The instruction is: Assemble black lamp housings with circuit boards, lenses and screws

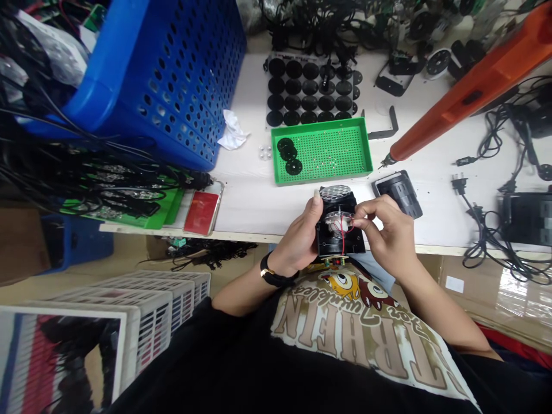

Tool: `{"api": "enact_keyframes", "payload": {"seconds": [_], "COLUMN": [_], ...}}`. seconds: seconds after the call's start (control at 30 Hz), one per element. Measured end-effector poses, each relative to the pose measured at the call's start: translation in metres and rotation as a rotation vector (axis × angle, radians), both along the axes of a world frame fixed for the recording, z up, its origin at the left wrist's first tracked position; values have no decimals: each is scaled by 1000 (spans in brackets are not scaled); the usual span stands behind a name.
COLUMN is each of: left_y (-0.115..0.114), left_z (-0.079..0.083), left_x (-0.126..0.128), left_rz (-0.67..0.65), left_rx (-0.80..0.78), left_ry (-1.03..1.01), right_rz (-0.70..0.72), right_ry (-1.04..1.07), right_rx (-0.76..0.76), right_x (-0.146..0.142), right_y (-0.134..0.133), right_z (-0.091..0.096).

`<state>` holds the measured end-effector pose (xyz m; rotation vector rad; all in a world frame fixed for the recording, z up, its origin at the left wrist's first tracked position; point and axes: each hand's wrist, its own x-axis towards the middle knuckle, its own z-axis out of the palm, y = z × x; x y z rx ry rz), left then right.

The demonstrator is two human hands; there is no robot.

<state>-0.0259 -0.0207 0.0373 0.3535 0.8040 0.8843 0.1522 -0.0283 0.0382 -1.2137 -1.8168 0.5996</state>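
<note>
My left hand (302, 231) is closed round the left side of a black device housing (326, 247), its thumb on top near a round patterned disc (335, 193). The housing is opened up, showing a white and metal inner part (337, 221) and thin red wires (342, 237). A small circuit board (336, 261) sits at its near end. At the right edge of the inner part, my right hand (385, 229) pinches with thumb and forefinger at a red wire. The fingertips partly hide the pinched spot. A black housing part (397, 192) lies just beyond my right hand.
A green perforated tray (278, 179) holds black discs and small screws. An orange electric screwdriver (457, 95) hangs tip-down at right. Left stand a blue basket (172, 75) and a red-backed phone (201, 211). Black round pads (309, 87) lie behind; cables (478, 230) lie right.
</note>
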Motion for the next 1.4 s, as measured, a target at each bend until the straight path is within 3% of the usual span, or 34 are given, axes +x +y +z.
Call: {"api": "enact_keyframes", "payload": {"seconds": [0.77,1.07,1.2,1.4], "left_y": [0,9,11,13], "left_z": [6,0,-2,8], "left_x": [-3,-11,-15,-12], "left_rz": [-26,-82,-59,7], "left_rx": [62,-120,-163,-234], "left_ry": [76,0,34,74], "right_rz": [-6,49,73,110], "right_ry": [-74,-42,-40,-38], "right_rx": [87,-26,-9,44], "right_x": [3,-2,-7,-11], "right_y": [-6,6,12,16], "right_z": [4,17,18,19]}}
